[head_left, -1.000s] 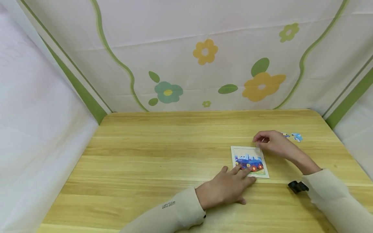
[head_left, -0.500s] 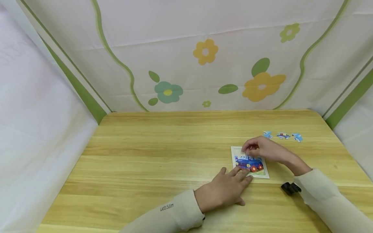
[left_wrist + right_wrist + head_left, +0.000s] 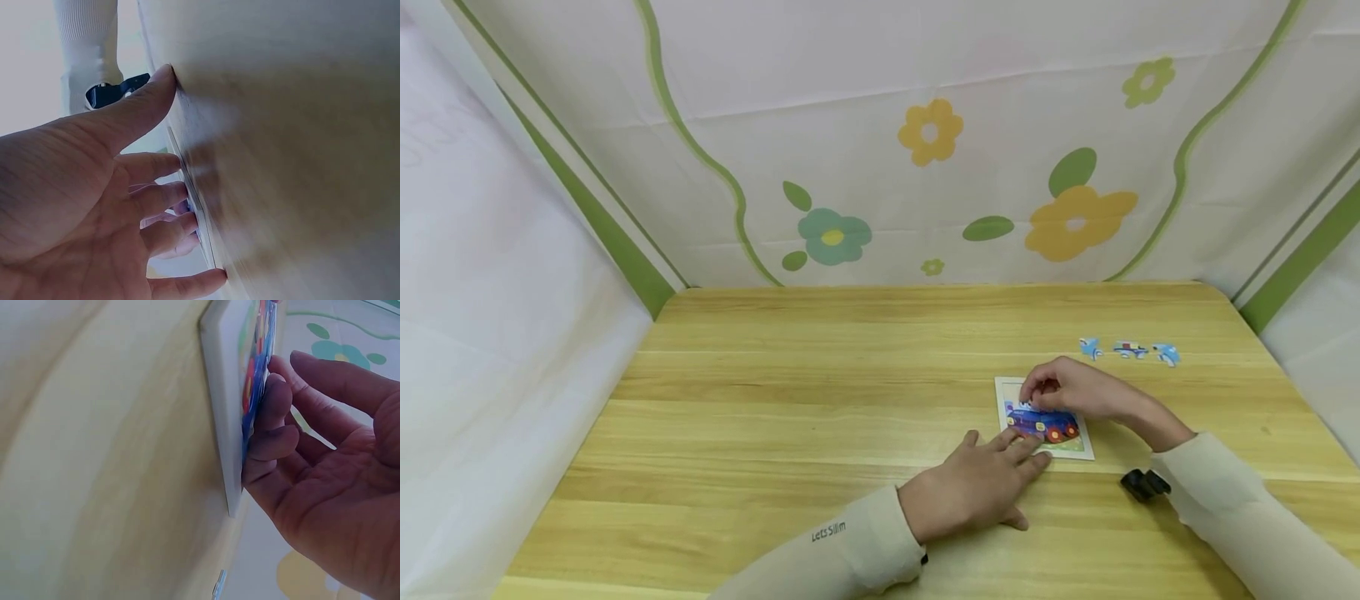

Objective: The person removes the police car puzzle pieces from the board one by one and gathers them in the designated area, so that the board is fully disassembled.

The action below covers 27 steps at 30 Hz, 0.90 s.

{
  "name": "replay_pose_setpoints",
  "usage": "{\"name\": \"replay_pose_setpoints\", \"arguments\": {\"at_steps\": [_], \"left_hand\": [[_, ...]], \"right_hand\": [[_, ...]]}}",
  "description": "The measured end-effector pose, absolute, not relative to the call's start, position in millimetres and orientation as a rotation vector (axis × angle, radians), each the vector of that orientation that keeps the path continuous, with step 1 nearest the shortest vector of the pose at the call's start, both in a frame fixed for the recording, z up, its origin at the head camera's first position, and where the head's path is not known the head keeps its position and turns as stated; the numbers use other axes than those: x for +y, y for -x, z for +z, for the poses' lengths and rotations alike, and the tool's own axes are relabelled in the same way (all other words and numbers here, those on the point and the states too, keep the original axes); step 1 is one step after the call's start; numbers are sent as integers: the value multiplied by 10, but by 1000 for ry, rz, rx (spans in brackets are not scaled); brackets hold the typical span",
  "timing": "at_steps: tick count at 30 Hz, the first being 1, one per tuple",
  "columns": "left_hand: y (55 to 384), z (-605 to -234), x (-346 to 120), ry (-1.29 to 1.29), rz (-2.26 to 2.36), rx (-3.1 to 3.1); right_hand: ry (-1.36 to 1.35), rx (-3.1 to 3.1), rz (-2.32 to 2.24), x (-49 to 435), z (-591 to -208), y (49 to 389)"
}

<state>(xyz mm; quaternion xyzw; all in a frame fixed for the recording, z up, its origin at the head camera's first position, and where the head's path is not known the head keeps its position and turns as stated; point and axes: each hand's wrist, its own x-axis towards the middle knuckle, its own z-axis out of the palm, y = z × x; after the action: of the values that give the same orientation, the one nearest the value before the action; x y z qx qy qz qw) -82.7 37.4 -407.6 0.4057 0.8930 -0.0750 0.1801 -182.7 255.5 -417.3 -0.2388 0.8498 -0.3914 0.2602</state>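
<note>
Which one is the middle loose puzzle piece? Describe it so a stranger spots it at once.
On the wooden table, look to the far right, just beyond the framed puzzle. Three lie there in a row. The middle piece shows a red patch, while the left piece and right piece look mostly light blue.

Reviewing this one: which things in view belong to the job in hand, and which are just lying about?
Seemingly part of the job:
puzzle board
left hand, fingers on the board
right hand, at its far half
three loose pieces

Apparently just surroundings:
table
flowered cloth
black device at the right sleeve
</note>
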Motion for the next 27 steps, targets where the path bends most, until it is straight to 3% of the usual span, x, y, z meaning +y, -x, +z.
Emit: {"name": "replay_pose_setpoints", "arguments": {"at_steps": [27], "left_hand": [[836, -4055, 372, -1152, -199, 2505]], "right_hand": [[632, 2347, -1060, 2503, -4142, 1810]]}}
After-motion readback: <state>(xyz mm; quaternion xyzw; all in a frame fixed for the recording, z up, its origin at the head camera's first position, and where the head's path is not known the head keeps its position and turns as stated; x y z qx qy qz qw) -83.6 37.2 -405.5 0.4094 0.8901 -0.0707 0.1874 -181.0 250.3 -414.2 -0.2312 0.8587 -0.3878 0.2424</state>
